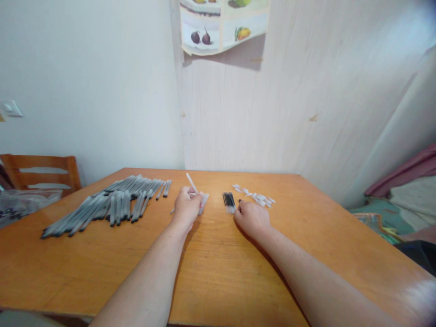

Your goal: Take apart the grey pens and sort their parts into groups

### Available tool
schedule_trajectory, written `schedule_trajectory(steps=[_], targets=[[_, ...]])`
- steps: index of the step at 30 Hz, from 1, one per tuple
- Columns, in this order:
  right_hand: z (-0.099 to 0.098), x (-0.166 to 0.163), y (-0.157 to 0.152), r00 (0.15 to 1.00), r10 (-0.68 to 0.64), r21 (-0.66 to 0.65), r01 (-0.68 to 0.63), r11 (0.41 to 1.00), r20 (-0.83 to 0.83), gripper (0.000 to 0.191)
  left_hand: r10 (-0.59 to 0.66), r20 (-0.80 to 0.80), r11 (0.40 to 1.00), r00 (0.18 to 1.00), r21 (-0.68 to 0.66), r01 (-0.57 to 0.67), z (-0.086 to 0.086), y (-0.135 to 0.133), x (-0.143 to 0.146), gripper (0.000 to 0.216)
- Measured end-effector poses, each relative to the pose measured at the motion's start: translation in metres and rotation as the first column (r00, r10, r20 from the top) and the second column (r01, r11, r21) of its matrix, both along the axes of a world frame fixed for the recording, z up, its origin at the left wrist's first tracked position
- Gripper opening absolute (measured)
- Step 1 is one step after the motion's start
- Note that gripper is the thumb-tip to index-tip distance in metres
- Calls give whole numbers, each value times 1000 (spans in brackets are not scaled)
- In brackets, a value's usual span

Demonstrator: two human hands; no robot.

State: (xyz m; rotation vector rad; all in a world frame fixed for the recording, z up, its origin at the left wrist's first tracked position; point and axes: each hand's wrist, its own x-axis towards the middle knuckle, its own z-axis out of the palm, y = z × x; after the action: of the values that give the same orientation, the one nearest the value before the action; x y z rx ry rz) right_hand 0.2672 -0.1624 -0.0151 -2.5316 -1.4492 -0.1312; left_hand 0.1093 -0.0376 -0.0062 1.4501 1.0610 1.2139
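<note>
My left hand [186, 205] is closed around a whitish, see-through pen barrel [191, 181], whose upper end points up and away. More pale barrels [204, 203] lie on the table under and beside that hand. My right hand [252, 218] is closed low over the table, its fingertips at the right edge of a small row of black pen refills [228, 200] with clear lower ends. A dark tip shows at those fingers and looks like a refill; most of it is hidden. Behind the right hand lie small white pen caps [260, 199], loosely scattered.
A large heap of pens [117, 202] with dark ends covers the table's left side. The wooden table [211, 281] meets a wall with a fruit poster [218, 41]. A chair [44, 170] and a plastic bag [23, 204] are at left; cloths [408, 204] lie at right.
</note>
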Motion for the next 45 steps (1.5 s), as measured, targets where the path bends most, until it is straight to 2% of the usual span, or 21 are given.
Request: schedule_trajectory(steps=[12,18,23,26,30,35,40,45], targets=[[-1,6,-2,999,1,48,1,999,-37,36,6,-85,998,996,65,-1,-4,5,-3,19],[1,5,-4,999,37,65,-35,997,-36,33,-26,-270,976,962,203,83,-13,12,-6,14],[1,1,-5,992,124,56,-122,991,-22,33,70,-400,944,914,323,69,-13,11,-7,13],[0,1,-5,990,139,64,-138,988,-12,33,126,-545,938,829,338,80,-11,7,-7,19],[-1,4,-6,991,134,70,-132,989,-20,33,182,-751,890,635,400,218,-9,-1,-6,9],[-2,6,-6,990,140,95,-138,986,-14,35,205,-862,867,463,380,324,-9,-11,-3,11],[-4,8,-6,988,151,134,-148,980,-16,33,218,-908,873,359,346,344,-9,-15,-1,18],[-4,9,-7,987,159,172,-152,973,-25,31,212,-921,873,326,328,360,-13,-13,1,18]])
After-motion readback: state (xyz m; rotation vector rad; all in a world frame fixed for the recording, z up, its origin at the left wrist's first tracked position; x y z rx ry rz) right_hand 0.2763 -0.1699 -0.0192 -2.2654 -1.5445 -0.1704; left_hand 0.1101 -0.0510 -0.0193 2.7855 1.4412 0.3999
